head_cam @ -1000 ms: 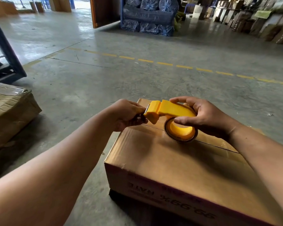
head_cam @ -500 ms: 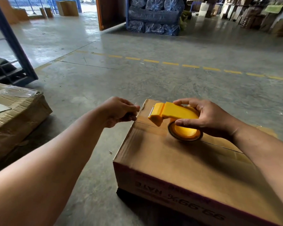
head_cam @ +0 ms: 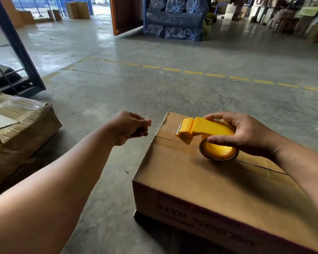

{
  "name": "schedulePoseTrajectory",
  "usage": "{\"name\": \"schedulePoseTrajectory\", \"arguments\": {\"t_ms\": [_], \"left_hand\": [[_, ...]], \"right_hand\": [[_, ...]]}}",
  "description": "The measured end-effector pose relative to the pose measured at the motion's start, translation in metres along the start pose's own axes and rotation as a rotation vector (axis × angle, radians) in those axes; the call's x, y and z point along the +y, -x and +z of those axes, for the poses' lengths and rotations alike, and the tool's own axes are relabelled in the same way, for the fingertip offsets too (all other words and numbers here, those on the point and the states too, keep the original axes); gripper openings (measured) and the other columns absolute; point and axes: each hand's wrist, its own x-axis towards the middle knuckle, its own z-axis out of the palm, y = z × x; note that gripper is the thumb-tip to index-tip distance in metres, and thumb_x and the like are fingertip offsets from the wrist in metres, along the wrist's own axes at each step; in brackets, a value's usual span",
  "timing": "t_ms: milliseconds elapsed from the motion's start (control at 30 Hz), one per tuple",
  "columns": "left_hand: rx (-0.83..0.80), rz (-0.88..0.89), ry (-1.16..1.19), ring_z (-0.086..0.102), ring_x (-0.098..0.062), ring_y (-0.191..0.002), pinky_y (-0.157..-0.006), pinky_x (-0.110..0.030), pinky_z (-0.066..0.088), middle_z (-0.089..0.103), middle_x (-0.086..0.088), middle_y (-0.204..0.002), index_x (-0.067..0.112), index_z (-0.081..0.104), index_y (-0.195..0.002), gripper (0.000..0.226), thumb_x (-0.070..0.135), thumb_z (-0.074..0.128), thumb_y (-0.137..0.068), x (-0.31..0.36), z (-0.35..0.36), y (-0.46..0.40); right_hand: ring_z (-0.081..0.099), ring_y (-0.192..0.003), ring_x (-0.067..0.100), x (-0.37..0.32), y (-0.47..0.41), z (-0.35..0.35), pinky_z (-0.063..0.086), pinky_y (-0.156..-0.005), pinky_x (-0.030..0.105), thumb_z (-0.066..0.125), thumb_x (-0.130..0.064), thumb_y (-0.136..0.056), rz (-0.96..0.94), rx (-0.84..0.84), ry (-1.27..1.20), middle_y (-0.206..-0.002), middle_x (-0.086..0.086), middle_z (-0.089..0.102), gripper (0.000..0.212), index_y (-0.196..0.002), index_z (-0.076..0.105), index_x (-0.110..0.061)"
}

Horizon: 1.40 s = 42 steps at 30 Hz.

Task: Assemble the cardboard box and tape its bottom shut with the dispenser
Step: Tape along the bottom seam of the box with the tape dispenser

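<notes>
A brown cardboard box (head_cam: 182, 178) lies upside down on the concrete floor, its flaps folded shut with a seam running across the top. My right hand (head_cam: 246, 133) grips a yellow tape dispenser (head_cam: 206, 129) above that seam, its roll resting on the box. My left hand (head_cam: 130, 126) is off the box's far left corner, fingers pinched on the end of a clear tape strip (head_cam: 163, 125) that stretches from the dispenser's toothed blade. The tape is faint and hard to see.
A plastic-wrapped carton (head_cam: 20, 129) sits on the floor at the left. A blue metal rack post (head_cam: 20, 50) stands behind it. A dashed yellow line (head_cam: 217, 75) crosses the floor beyond. Wrapped bundles (head_cam: 174, 19) and stacked goods line the far wall.
My left hand has pulled away from the dispenser's blade to the left, past the box's corner, drawing tape out. My right hand keeps the dispenser over the seam.
</notes>
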Motion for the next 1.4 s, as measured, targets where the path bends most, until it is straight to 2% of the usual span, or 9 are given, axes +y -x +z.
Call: {"name": "schedulePoseTrajectory", "arguments": {"t_ms": [267, 400, 900, 1133, 1200, 1233, 1300, 1367, 1400], "left_hand": [[-0.035, -0.087, -0.002, 0.067, -0.015, -0.062, -0.056, -0.023, 0.053, 0.069, -0.012, -0.075, -0.004, 0.072, -0.095, 0.024, 0.016, 0.076, -0.083, -0.018, -0.002, -0.008], [-0.027, -0.082, 0.013, 0.065, -0.015, -0.058, -0.053, -0.021, 0.053, 0.067, -0.013, -0.074, -0.005, 0.071, -0.096, 0.022, 0.014, 0.073, -0.086, -0.021, 0.002, -0.011], [-0.103, -0.176, 0.062, 0.060, -0.016, -0.064, -0.063, -0.025, 0.055, 0.064, -0.010, -0.079, -0.004, 0.070, -0.104, 0.027, 0.018, 0.071, -0.089, -0.050, 0.016, -0.018], [-0.245, -0.211, -0.306, 0.061, -0.020, -0.070, -0.063, -0.030, 0.056, 0.064, -0.013, -0.089, 0.002, 0.063, -0.101, 0.036, 0.036, 0.067, -0.092, -0.074, 0.019, -0.024], [-0.163, -0.147, -0.406, 0.065, -0.019, -0.071, -0.061, -0.032, 0.056, 0.068, -0.011, -0.097, 0.005, 0.060, -0.116, 0.035, 0.032, 0.064, -0.094, -0.077, 0.019, -0.022], [-0.082, -0.075, -0.379, 0.066, -0.019, -0.077, -0.064, -0.034, 0.056, 0.067, -0.010, -0.102, 0.008, 0.056, -0.123, 0.033, 0.028, 0.059, -0.097, -0.075, 0.018, -0.022], [0.030, 0.075, -0.231, 0.062, -0.023, -0.108, -0.091, -0.041, 0.054, 0.058, -0.011, -0.131, 0.012, 0.044, -0.144, 0.045, 0.029, 0.049, -0.102, -0.066, 0.016, -0.017], [-0.058, 0.131, -0.086, 0.039, -0.021, -0.139, -0.116, -0.041, 0.032, 0.036, -0.006, -0.157, 0.014, 0.029, -0.154, 0.057, 0.036, 0.044, -0.103, -0.054, 0.024, -0.002], [-0.143, 0.141, -0.046, 0.030, -0.018, -0.145, -0.118, -0.033, 0.022, 0.028, -0.002, -0.161, 0.013, 0.024, -0.155, 0.059, 0.035, 0.043, -0.104, -0.050, 0.032, 0.008]], "right_hand": [[0.053, -0.113, 0.005, 0.000, -0.009, 0.005, 0.046, -0.093, 0.029, 0.079, -0.064, -0.059, 0.005, -0.020, 0.048, -0.124, -0.024, 0.055, 0.064, -0.119, 0.059, -0.049], [0.056, -0.109, 0.004, -0.003, -0.009, 0.005, 0.047, -0.091, 0.027, 0.078, -0.054, -0.060, 0.013, -0.030, 0.057, -0.122, -0.021, 0.058, 0.063, -0.120, 0.060, -0.046], [0.053, -0.110, 0.009, -0.011, -0.015, 0.006, 0.044, -0.091, 0.027, 0.074, -0.059, -0.060, 0.062, -0.063, 0.146, -0.125, -0.018, 0.056, 0.065, -0.122, 0.057, -0.048], [0.053, -0.106, 0.002, -0.009, -0.013, 0.007, 0.043, -0.086, 0.024, 0.073, -0.060, -0.062, 0.068, -0.055, 0.182, -0.117, -0.028, 0.054, 0.065, -0.123, 0.057, -0.046], [0.054, -0.108, 0.007, -0.008, -0.014, 0.006, 0.045, -0.092, 0.030, 0.073, -0.061, -0.062, 0.068, -0.056, 0.190, -0.121, -0.022, 0.055, 0.065, -0.123, 0.056, -0.046], [0.054, -0.109, 0.009, -0.008, -0.014, 0.006, 0.045, -0.094, 0.032, 0.073, -0.062, -0.062, 0.069, -0.057, 0.194, -0.123, -0.020, 0.056, 0.065, -0.123, 0.056, -0.047], [0.054, -0.110, 0.011, -0.006, -0.015, 0.007, 0.046, -0.095, 0.034, 0.073, -0.064, -0.062, 0.069, -0.055, 0.201, -0.125, -0.018, 0.056, 0.066, -0.123, 0.056, -0.048], [0.055, -0.110, 0.011, -0.004, -0.017, 0.007, 0.046, -0.095, 0.034, 0.073, -0.068, -0.061, 0.072, -0.049, 0.201, -0.124, -0.017, 0.057, 0.067, -0.122, 0.056, -0.049], [0.055, -0.110, 0.010, -0.005, -0.017, 0.008, 0.046, -0.094, 0.033, 0.073, -0.071, -0.060, 0.071, -0.047, 0.202, -0.124, -0.018, 0.057, 0.068, -0.122, 0.056, -0.049]]}}
